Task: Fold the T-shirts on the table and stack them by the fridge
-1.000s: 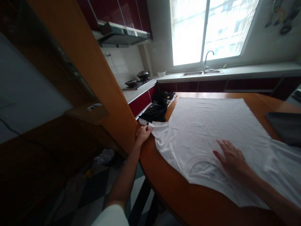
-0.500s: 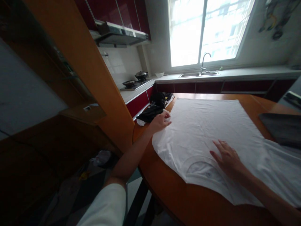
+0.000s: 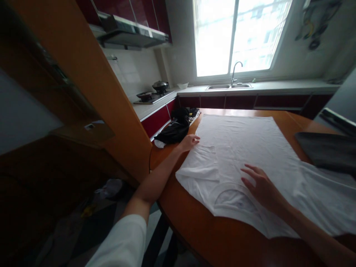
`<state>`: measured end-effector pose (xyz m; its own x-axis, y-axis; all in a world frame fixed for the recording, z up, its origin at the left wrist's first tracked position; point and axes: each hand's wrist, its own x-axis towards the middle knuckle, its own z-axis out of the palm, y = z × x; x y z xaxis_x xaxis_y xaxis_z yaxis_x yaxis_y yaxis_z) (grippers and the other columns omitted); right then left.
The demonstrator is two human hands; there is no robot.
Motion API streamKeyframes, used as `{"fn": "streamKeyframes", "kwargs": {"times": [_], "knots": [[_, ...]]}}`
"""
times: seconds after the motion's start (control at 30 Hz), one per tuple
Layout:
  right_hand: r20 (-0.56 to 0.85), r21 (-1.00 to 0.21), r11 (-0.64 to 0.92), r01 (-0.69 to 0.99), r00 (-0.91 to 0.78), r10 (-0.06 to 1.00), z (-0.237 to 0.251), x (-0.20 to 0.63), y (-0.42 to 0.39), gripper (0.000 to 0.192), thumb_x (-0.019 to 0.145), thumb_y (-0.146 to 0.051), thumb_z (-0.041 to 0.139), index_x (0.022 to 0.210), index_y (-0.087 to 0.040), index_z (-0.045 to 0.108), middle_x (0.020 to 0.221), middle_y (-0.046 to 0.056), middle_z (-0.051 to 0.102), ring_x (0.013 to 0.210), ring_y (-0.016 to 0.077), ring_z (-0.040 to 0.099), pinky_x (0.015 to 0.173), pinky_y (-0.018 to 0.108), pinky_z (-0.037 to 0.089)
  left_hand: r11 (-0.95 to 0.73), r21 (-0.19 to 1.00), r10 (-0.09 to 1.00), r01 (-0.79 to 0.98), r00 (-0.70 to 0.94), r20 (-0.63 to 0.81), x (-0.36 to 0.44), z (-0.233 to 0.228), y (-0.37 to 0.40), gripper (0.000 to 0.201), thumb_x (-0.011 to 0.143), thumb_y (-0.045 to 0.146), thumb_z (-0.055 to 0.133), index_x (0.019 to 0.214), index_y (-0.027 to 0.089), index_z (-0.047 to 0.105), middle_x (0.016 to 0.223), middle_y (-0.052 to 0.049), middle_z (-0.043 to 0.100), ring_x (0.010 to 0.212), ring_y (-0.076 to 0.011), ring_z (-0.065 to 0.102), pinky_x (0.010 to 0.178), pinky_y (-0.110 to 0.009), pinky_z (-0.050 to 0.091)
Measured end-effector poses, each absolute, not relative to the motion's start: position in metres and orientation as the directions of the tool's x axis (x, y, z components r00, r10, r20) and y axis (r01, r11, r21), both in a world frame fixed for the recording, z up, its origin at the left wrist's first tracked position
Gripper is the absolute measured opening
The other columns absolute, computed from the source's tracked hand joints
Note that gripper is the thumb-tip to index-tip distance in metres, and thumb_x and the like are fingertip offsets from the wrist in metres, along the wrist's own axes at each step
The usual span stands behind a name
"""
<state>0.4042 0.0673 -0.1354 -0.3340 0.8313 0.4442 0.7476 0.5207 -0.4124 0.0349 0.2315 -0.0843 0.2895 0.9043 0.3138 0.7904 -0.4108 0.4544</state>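
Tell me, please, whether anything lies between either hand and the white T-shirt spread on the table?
Nothing visible does. The left hand rests directly on the white T-shirt at its folded sleeve edge, and the right hand lies flat on it beside the collar. The black clothes sit apart, beyond the left hand.

Left hand (image 3: 190, 142), right hand (image 3: 260, 186) flat on white T-shirt (image 3: 250, 148).

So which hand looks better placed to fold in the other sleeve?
Probably the right hand: it rests flat on the white T-shirt by the collar, on the unfolded sleeve's side. The left hand is at the far edge, on the folded sleeve.
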Motion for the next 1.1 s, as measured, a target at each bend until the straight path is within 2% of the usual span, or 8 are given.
{"fn": "streamKeyframes", "kwargs": {"times": [0.23,0.33,0.53,0.7,0.77,0.87,0.97,1.1], "knots": [[0.325,-0.384,0.673,0.633,-0.59,0.74,-0.102,0.355,0.045,0.03,0.096,-0.025,0.055,0.123,-0.022,0.069,0.134,0.012,0.062,0.121,0.0269,0.06,0.103,0.045,0.052,-0.463,0.355,0.882,0.812,0.383,0.275,0.031,-0.105,0.245,0.015,0.086,0.027,0.069,0.088,0.016,0.078,0.106,-0.011,0.069,0.106,-0.0248,0.062,0.103,-0.037,0.044],[0.284,-0.271,0.725,0.633,-0.667,0.689,-0.091,0.33,0.05,0.03,0.094,-0.019,0.057,0.122,-0.02,0.068,0.128,0.012,0.064,0.116,0.0253,0.061,0.099,0.041,0.052,-0.448,0.314,0.889,0.837,0.38,0.255,0.028,-0.105,0.246,0.016,0.085,0.031,0.072,0.088,0.016,0.076,0.109,-0.011,0.066,0.109,-0.0267,0.059,0.102,-0.038,0.044],[0.171,0.036,0.794,0.607,-0.787,0.593,-0.082,0.3,0.073,0.017,0.093,-0.009,0.054,0.094,-0.018,0.069,0.104,0.01,0.067,0.097,0.0237,0.061,0.084,0.034,0.049,-0.4,0.265,0.911,0.877,0.35,0.219,0.016,-0.101,0.244,0.016,0.086,0.031,0.072,0.088,0.016,0.074,0.109,-0.011,0.064,0.108,-0.0269,0.056,0.1,-0.036,0.043],[0.281,0.168,0.765,0.621,-0.774,0.567,-0.055,0.301,0.09,0.025,0.093,-0.003,0.047,0.104,-0.016,0.065,0.113,0.011,0.066,0.099,0.0246,0.061,0.08,0.033,0.047,-0.373,0.249,0.923,0.894,0.329,0.199,0.009,-0.098,0.243,0.019,0.088,0.034,0.069,0.089,0.016,0.074,0.109,-0.01,0.064,0.105,-0.0251,0.057,0.099,-0.034,0.043],[0.378,0.136,0.719,0.682,-0.706,0.599,-0.039,0.304,0.098,0.03,0.095,-0.002,0.042,0.112,-0.016,0.063,0.122,0.012,0.065,0.099,0.0231,0.062,0.075,0.031,0.046,-0.372,0.244,0.924,0.896,0.331,0.192,0.008,-0.097,0.243,0.021,0.089,0.035,0.068,0.09,0.016,0.074,0.11,-0.01,0.064,0.104,-0.0245,0.057,0.1,-0.034,0.042],[0.475,-0.004,0.694,0.72,-0.609,0.635,-0.03,0.31,0.113,0.031,0.096,-0.003,0.04,0.114,-0.018,0.061,0.123,0.01,0.065,0.087,0.0194,0.065,0.068,0.028,0.045,-0.362,0.24,0.929,0.901,0.325,0.18,0.009,-0.097,0.241,0.021,0.09,0.035,0.067,0.09,0.016,0.074,0.11,-0.01,0.064,0.104,-0.0246,0.057,0.099,-0.035,0.043],[0.49,-0.136,0.762,0.633,-0.625,0.607,-0.045,0.316,0.124,0.029,0.096,-0.004,0.039,0.108,-0.019,0.061,0.112,0.009,0.069,0.084,0.019,0.066,0.071,0.028,0.047,-0.348,0.242,0.934,0.906,0.312,0.176,0.011,-0.096,0.237,0.019,0.089,0.034,0.067,0.092,0.016,0.074,0.111,-0.009,0.064,0.106,-0.0255,0.058,0.098,-0.035,0.044],[0.456,-0.306,0.796,0.523,-0.653,0.605,-0.076,0.323,0.126,0.024,0.1,-0.011,0.041,0.096,-0.02,0.063,0.101,0.009,0.069,0.086,0.0197,0.067,0.075,0.029,0.048,-0.331,0.247,0.936,0.911,0.282,0.211,0.014,-0.083,0.229,0.025,0.09,0.033,0.066,0.109,0.017,0.071,0.116,-0.01,0.064,0.109,-0.0251,0.058,0.1,-0.036,0.044]]}}
